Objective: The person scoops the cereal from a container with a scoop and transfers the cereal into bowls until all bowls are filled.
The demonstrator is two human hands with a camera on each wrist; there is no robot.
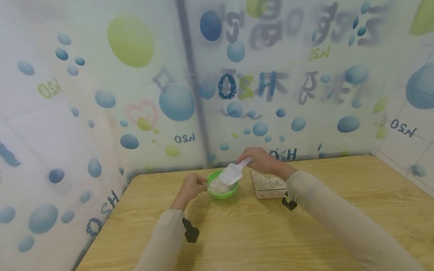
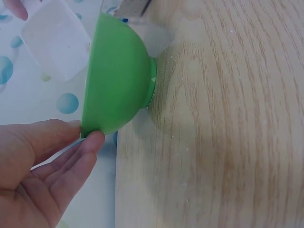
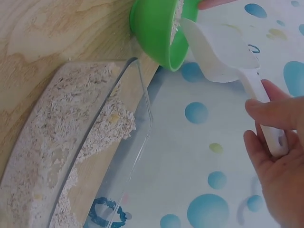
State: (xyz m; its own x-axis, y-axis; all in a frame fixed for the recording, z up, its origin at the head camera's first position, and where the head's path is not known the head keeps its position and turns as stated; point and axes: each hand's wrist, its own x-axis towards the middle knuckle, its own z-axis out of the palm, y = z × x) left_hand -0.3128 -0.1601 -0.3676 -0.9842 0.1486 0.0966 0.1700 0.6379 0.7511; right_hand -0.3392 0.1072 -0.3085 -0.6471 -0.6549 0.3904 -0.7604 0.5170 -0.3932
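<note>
Sleeved forearms (image 1: 342, 222) outstretched; left grip (image 1: 190, 187) pinching green bowl (image 2: 116, 76); right grip (image 1: 262, 161) clasping white scoop (image 1: 231, 174), tilted over bowl.

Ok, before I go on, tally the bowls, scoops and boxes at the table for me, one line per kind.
Green bowl: 1
White scoop: 1
Clear open-topped box: 1
Total: 3

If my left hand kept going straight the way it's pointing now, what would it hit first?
The green bowl: your left hand pinches its rim, so there seems to be no gap to cross. What lies beyond is hard to judge for depth.
</note>
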